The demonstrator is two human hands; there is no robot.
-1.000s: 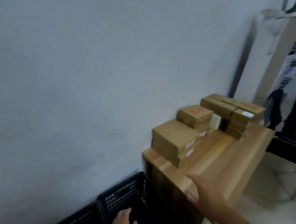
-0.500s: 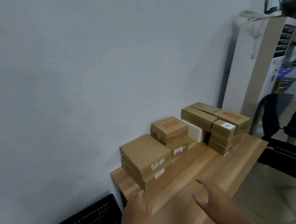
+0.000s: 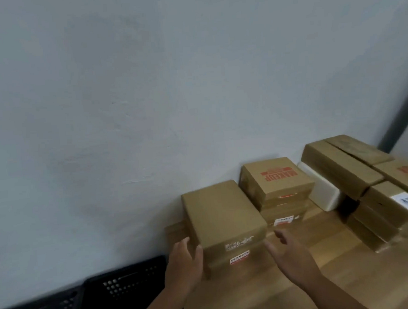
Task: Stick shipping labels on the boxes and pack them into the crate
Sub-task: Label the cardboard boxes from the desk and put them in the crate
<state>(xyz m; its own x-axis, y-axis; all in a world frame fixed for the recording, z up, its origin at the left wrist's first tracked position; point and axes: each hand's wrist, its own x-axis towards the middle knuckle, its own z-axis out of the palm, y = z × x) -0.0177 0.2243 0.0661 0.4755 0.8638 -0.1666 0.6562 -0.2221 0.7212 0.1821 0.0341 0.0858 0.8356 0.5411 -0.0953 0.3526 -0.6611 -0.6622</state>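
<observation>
Reaching: left hand (image 3: 184, 263) and right hand (image 3: 291, 256) flank the nearest box (image 3: 221, 213), lower centre of the frame.
Left fingers: straight, laid against the box's left side, thumb at its front corner.
Right fingers: spread and relaxed, just beside the right front corner; contact unclear.
Box: top of a two-box stack on the table (image 3: 325, 280).
Crate (image 3: 125, 285): black, lower left.

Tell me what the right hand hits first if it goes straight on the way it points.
Likely the near box stack: the right hand aims at its right front corner. Depth is unclear, so it could slip past.
</observation>
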